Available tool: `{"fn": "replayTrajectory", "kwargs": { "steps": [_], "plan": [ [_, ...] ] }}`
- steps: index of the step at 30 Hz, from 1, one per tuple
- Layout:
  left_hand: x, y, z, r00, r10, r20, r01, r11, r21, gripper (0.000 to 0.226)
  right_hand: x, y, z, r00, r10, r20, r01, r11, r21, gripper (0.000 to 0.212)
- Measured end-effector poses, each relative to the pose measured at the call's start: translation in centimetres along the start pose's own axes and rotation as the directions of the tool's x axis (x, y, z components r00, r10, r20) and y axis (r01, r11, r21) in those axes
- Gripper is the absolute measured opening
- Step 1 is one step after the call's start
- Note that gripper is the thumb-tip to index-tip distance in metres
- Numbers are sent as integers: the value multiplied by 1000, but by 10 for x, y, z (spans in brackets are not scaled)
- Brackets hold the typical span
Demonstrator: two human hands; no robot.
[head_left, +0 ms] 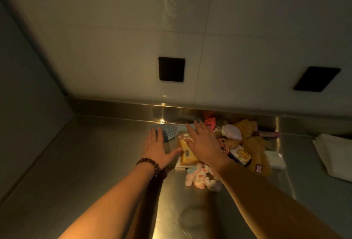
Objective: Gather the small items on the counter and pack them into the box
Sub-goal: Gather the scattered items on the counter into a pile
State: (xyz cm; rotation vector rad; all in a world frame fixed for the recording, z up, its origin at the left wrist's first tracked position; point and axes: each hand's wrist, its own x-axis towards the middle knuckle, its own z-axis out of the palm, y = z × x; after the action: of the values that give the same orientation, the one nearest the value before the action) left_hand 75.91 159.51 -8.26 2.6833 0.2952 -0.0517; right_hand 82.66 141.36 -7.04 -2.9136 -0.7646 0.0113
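Observation:
A heap of small items lies on the steel counter near the back wall. It holds a yellow packet, a pink-and-white fluffy piece, a white round case, brown plush toys and a small red packet. A blue ribbed mat lies at the heap's left. My left hand reaches flat over the mat's near edge, fingers straight. My right hand is spread above the yellow packet, holding nothing. No box is in view.
White folded cloth or paper lies at the counter's right. A clear flat packet sits beside the plush toys. Two black wall plates are on the tiled wall behind. A side panel closes the counter's left end.

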Motion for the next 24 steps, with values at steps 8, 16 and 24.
{"fn": "replayTrajectory", "kwargs": {
  "steps": [8,16,24],
  "plan": [
    [-56,53,-11,977,196,-80,-187,977,101,100,-95,17,-36,980,154,-123,-148,987,56,59],
    [-137,88,7,926,377,-26,-369,917,154,89,-214,15,-29,884,426,-191,-394,900,186,56],
    [-208,129,42,805,570,165,-590,799,115,92,-348,-3,-24,694,695,-190,-663,719,209,57]
  ]
}}
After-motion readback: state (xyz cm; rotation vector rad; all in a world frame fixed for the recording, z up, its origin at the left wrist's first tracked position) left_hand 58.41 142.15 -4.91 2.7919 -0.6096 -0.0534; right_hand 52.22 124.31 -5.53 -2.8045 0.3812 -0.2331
